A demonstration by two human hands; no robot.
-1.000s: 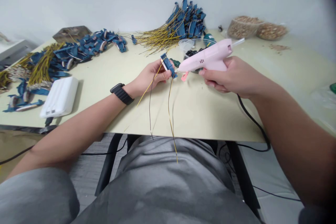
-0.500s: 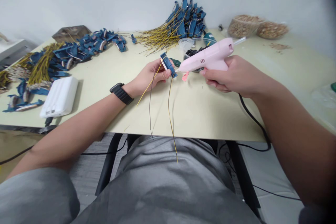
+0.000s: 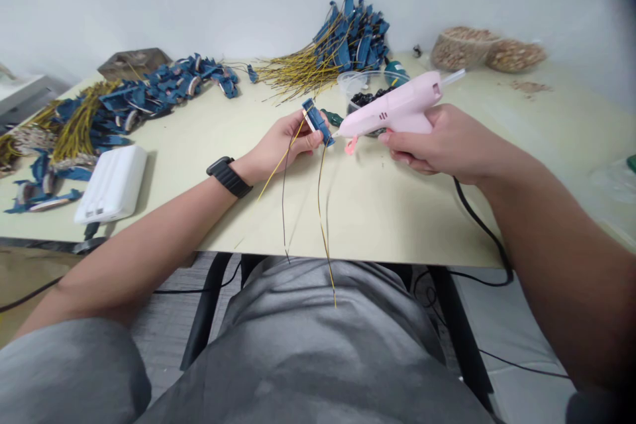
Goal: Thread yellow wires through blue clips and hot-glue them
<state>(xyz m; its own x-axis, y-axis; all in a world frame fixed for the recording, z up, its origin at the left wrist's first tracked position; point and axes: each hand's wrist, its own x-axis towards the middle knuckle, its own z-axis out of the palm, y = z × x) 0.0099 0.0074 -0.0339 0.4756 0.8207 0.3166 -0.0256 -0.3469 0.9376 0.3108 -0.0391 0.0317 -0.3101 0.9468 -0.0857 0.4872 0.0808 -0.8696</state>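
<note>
My left hand [image 3: 285, 146] pinches a small blue plastic part [image 3: 317, 120] with a white side, holding it above the table. Thin yellow and black wires [image 3: 322, 212] hang from the part past the table's front edge. In my right hand [image 3: 437, 146] is a pink hot glue gun [image 3: 392, 106], its nozzle pointing left at the lower right end of the blue part. Whether the tip touches the part I cannot tell. A clear glue stick [image 3: 454, 77] juts from the gun's back.
Behind the gun stands a clear tub [image 3: 350, 83] with small black pieces. Wired blue parts form a heap [image 3: 355, 40] at the back and another [image 3: 163, 89] on the left. A white power bank [image 3: 113, 182] lies front left. Bags of tan pellets [image 3: 462, 50] sit back right.
Almost nothing differs. The blue part in my left hand has shifted very slightly up and left; the glue gun stays at its end.
</note>
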